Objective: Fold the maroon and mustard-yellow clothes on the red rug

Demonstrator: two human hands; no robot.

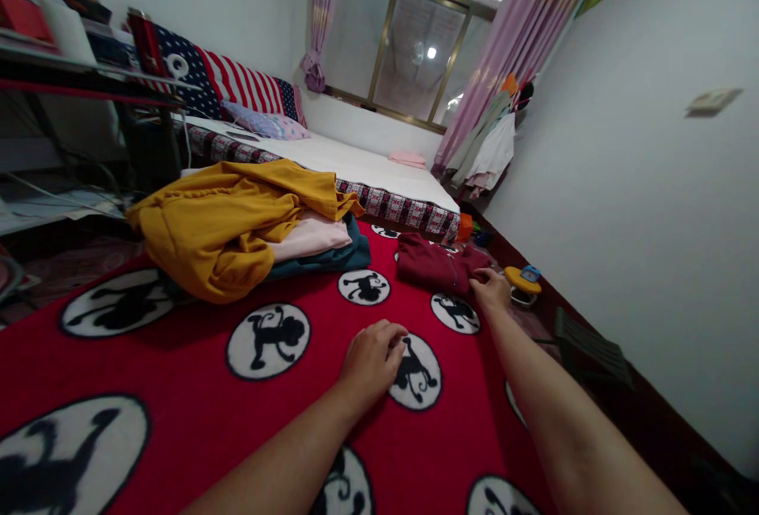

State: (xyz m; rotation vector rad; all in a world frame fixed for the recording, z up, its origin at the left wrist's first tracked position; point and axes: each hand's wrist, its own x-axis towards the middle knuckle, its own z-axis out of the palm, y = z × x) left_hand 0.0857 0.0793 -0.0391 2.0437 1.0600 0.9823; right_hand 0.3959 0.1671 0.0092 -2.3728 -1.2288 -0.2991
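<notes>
A folded maroon garment (436, 264) lies on the red blanket (320, 396), which is printed with black monkey figures in white circles. At the garment's right end is my right hand (492, 291), its fingers closed on the cloth's edge. My left hand (373, 355) hovers over or rests on the blanket, nearer to me; its fingers are loosely bent, the thumb stands apart, and nothing is in it. Farther left, a loose mustard-yellow garment (219, 218) is heaped over a folded pale pink garment (314, 236) and a teal one (349, 250).
Behind the blanket stands a bed with a white sheet (356, 153) and a purple pillow (266, 121). A cluttered desk (88, 80) is at the left. To the right are a yellow stool (522, 281), a dark folding chair (593, 345) and hanging clothes (495, 143) by the wall.
</notes>
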